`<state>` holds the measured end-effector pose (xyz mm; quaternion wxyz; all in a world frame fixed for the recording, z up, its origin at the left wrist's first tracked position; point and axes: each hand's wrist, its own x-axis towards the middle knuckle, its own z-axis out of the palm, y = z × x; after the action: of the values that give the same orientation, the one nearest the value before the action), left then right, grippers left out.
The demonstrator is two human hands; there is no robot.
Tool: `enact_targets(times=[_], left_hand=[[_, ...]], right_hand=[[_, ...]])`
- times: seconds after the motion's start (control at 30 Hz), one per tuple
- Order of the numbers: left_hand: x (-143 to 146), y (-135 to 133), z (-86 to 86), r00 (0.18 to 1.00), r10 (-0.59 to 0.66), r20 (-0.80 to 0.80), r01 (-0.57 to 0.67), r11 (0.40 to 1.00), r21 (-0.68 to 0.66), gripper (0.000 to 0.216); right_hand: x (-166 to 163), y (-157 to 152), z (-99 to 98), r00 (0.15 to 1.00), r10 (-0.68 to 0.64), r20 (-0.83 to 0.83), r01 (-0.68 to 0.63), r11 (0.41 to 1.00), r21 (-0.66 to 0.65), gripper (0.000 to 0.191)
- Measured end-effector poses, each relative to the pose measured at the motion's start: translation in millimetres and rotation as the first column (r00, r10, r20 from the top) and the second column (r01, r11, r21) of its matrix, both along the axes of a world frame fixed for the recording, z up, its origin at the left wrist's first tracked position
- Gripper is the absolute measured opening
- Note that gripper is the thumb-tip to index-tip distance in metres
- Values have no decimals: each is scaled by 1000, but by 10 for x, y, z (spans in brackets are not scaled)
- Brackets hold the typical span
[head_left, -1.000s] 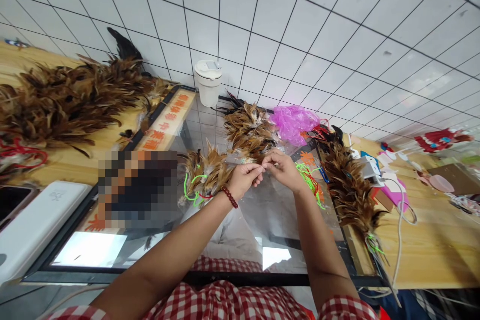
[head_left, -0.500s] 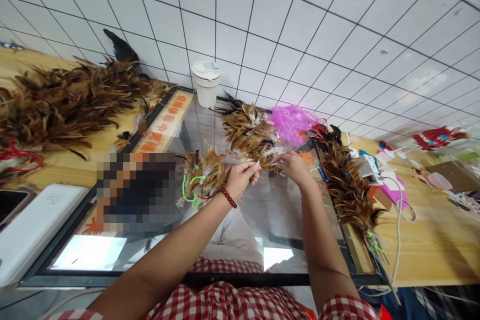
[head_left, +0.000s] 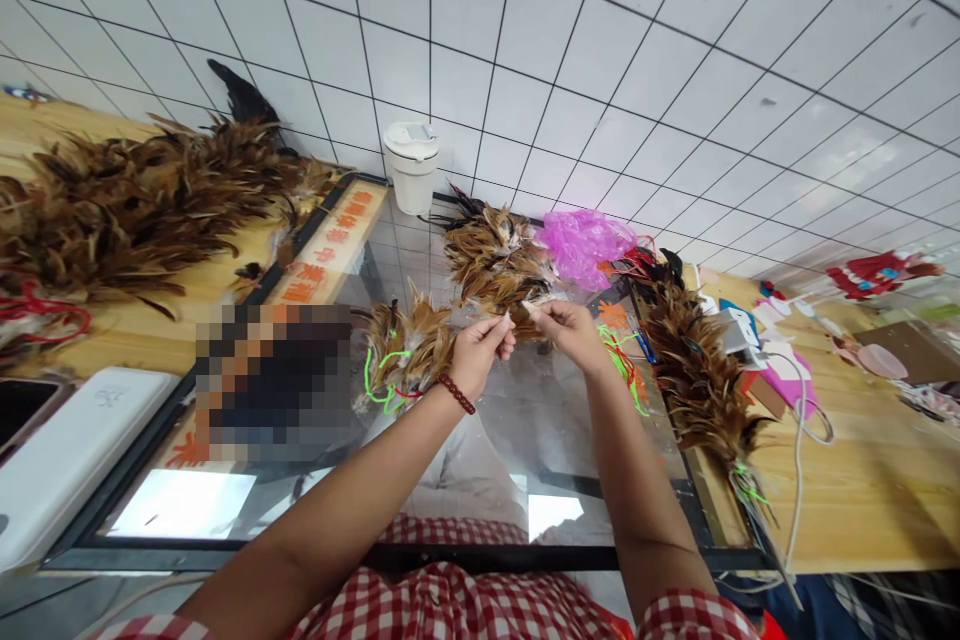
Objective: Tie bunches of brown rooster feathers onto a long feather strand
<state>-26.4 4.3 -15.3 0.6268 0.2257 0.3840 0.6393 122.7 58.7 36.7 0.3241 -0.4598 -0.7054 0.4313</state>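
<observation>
My left hand (head_left: 481,350), with a dark red bead bracelet (head_left: 456,393) on its wrist, is closed in a pinch. Something pale and tiny may be at its fingertips; I cannot make it out. Just to the right, my right hand (head_left: 571,332) also pinches thumb against fingers, and what it holds is too small to name. Both are over the near end of a pile of brown feathers (head_left: 495,255). A smaller feather bunch (head_left: 412,335) lies left of my left hand, beside bright green cord (head_left: 369,375). More green and red cord (head_left: 624,360) is right of my right wrist.
Glass with a dark frame covers the tabletop (head_left: 555,450). At the back stand a white lidded cup (head_left: 412,170) and a crumpled pink plastic bag (head_left: 585,245). Large feather bundles lie left (head_left: 135,200) and right (head_left: 686,355). A white power bank (head_left: 97,455) is front left.
My right hand has moved left, nearer my left hand, from the right edge of the feather pile. The green and red cord beside its wrist shows more now. My left hand has shifted slightly left.
</observation>
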Motion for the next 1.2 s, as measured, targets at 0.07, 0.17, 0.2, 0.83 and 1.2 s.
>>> enact_targets(times=[0.07, 0.17, 0.2, 0.83, 1.2], left_hand=[[3, 16, 7, 998, 58, 36, -58, 998, -24, 27], [7, 46, -19, 988, 126, 88, -123, 992, -39, 26], [8, 54, -31, 986, 134, 99, -131, 991, -37, 26], [-64, 201, 138, 996, -18, 91, 14, 999, 49, 33], [-71, 462, 115, 994, 20, 105, -30, 995, 95, 35]], right_hand=[[-137, -57, -21, 993, 35, -114, -45, 996, -84, 39], [-260, -111, -66, 988, 61, -143, -84, 984, -154, 42], [-279, -120, -85, 989, 66, -135, -88, 983, -164, 42], [283, 185, -19, 938, -209, 278, 176, 975, 136, 23], [535, 330, -146, 682, -195, 705, 105, 980, 171, 19]])
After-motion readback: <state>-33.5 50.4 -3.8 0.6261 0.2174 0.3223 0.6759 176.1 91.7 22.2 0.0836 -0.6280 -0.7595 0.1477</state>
